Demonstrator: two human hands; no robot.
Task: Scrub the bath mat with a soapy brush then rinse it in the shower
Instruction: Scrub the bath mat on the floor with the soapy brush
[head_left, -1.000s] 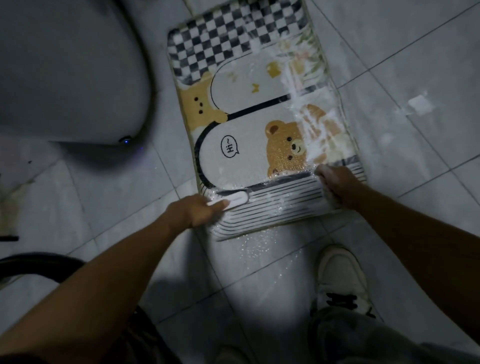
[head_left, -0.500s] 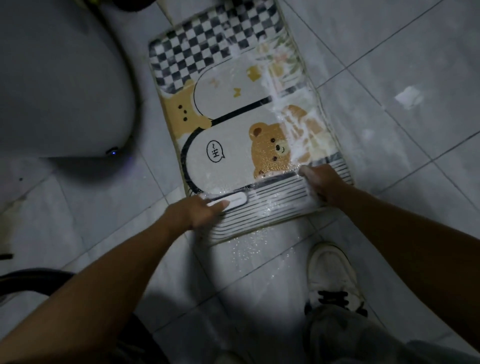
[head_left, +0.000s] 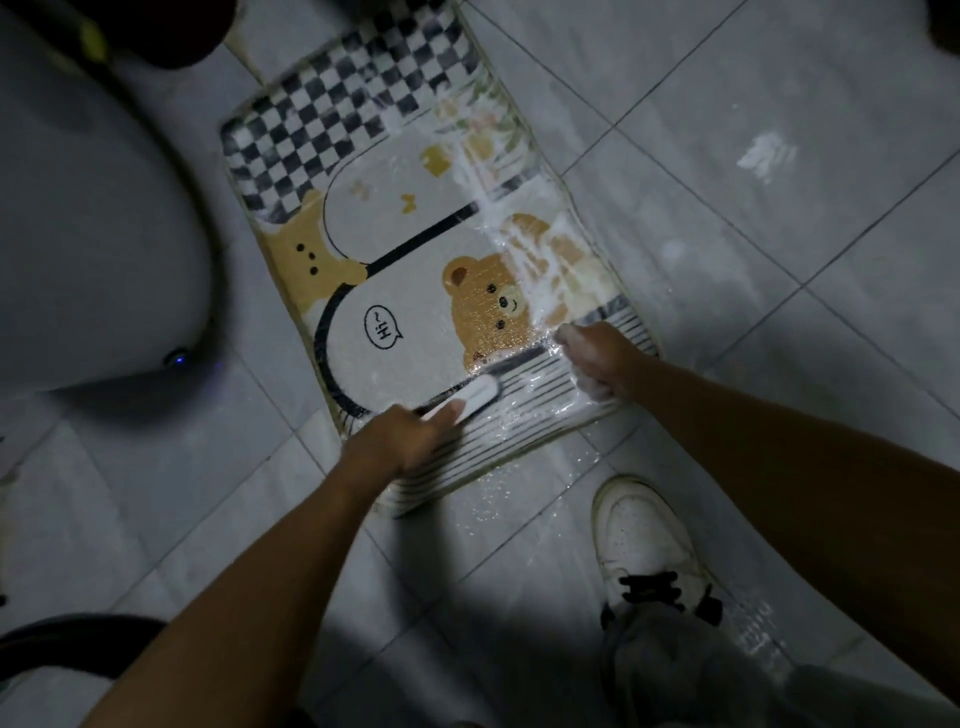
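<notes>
On the floor (head_left: 727, 291), left grip (head_left: 400, 441) curls round the brush (head_left: 470, 397), scrubbing the mat (head_left: 415, 322); right grip (head_left: 597, 358), can't tell. Next I'd soap the mat's drier left side.

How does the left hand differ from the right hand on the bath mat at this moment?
The left hand grips a white brush; the right hand has no brush. The left hand is over the striped near end of the mat; the right hand sits at its right edge. The right hand carries white foam; the left hand looks free of it. Both have curled fingers over the mat.
</notes>
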